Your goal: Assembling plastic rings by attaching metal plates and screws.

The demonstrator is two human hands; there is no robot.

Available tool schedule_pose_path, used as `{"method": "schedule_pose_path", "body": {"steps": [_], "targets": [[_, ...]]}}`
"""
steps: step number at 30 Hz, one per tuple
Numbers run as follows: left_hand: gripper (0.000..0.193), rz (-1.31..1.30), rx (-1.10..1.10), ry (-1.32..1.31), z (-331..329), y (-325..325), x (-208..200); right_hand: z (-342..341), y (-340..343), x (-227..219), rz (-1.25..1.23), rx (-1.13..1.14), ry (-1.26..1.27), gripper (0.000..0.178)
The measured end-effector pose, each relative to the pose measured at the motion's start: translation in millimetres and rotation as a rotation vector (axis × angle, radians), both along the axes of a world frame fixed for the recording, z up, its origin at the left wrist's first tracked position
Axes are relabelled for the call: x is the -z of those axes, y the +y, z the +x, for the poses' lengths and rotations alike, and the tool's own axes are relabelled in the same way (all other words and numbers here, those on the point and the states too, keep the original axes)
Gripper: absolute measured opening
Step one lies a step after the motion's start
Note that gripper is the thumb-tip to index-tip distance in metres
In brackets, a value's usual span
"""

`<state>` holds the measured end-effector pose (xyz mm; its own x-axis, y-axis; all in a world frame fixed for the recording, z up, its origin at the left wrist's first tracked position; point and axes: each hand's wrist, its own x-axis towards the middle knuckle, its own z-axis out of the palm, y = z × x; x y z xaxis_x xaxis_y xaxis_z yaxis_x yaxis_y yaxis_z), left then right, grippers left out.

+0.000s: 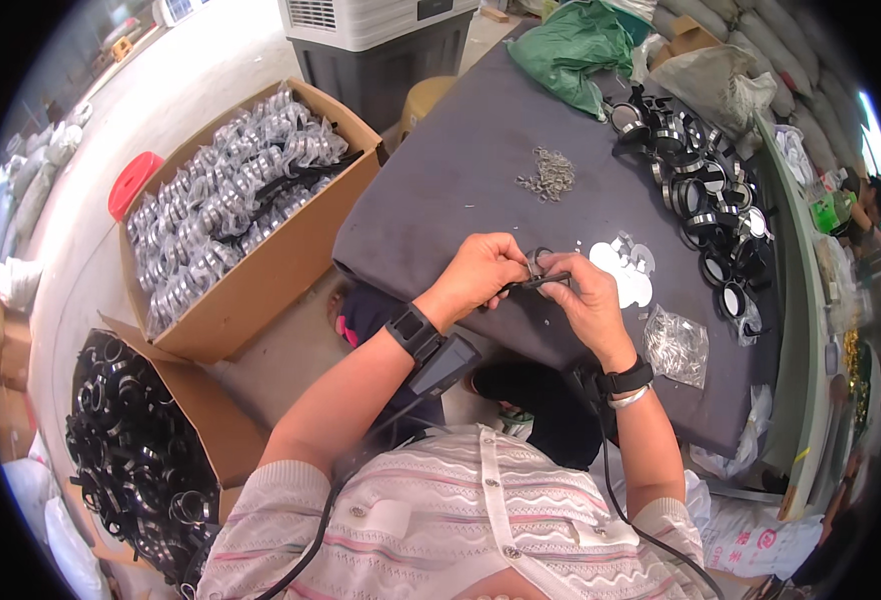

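My left hand (473, 276) and my right hand (591, 302) meet above the near edge of the grey-covered table (431, 205). Between them is a slim black part (543, 281) with a ring-like piece at its upper side; the fingertips of both hands pinch it, and its exact kind is partly hidden. White round flat pieces (625, 268) lie just beyond my right hand. Close to my right wrist rests a clear bag of small metal pins (677, 346). Farther back is a loose heap of small metal hardware (548, 175).
Round black-rimmed pieces (699, 195) are heaped along the table's right side, near a green bag (576, 55). At left stand a carton (261, 290) of plastic-wrapped pieces and another carton (206, 415) with black ring-shaped parts. A grey-and-white cooler (376, 70) stands behind.
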<state>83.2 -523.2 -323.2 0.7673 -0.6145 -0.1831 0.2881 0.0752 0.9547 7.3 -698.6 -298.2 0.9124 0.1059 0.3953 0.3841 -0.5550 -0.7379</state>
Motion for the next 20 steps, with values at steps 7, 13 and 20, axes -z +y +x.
{"method": "schedule_pose_path", "body": {"steps": [7, 13, 20], "targets": [[0.006, 0.005, -0.089, -0.202, -6, -3, 5, 10, -5, -7, -0.156, -0.008, -0.003, 0.022], [0.022, 0.161, -0.209, -0.827, -12, -7, 10, 23, -14, -7, -0.193, -0.035, -0.016, 0.024], [0.031, 0.259, -0.249, -1.035, -6, -6, 24, 41, -13, -29, -0.285, -0.173, 0.105, 0.018]]}}
